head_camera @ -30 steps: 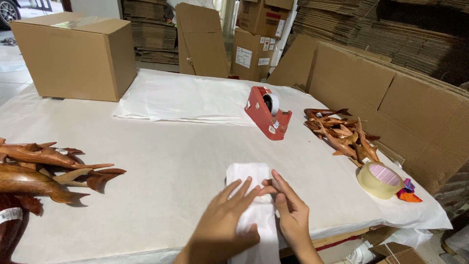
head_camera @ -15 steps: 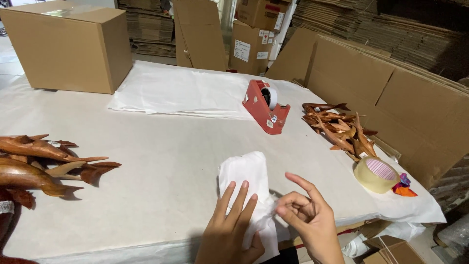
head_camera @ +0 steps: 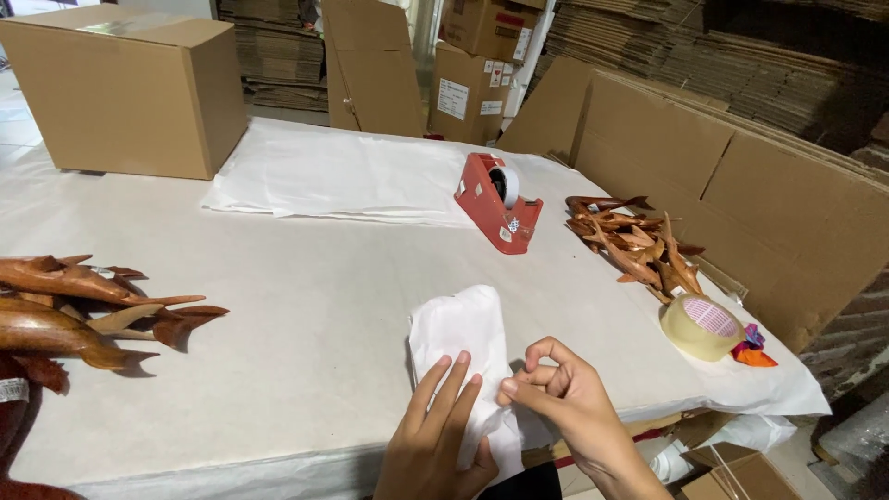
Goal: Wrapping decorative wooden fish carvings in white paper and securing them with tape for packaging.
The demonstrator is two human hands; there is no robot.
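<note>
Where the white-covered table meets the lower edge of the frame: white paper bundle, lying just below centre, long axis running from upper middle toward the bottom edge. Left hand, bottom centre, laid flat on the lower part of the bundle, fingers stretched out and slightly spread, pressing rather than clasping. Right hand, just to the right, loosely curled, thumb and forefinger pinched together at the bundle's right edge; whether paper or something smaller sits in the pinch, not discernible.

Centre, above the bundle: red tape dispenser carrying a white roll, standing well apart from both hands. Upper middle: flat stack of white paper sheets. Upper left: closed brown cardboard box resting on the table. Left edge: large carved wooden fish figures, dark brown and glossy, tails pointing toward centre. Right of centre: heap of smaller wooden carvings, same kind. Lower right: roll of clear tape lying flat near the table corner, with a small orange and purple scrap just beside it. Background and right side: flattened cardboard sheets leaning and stacked.
</note>
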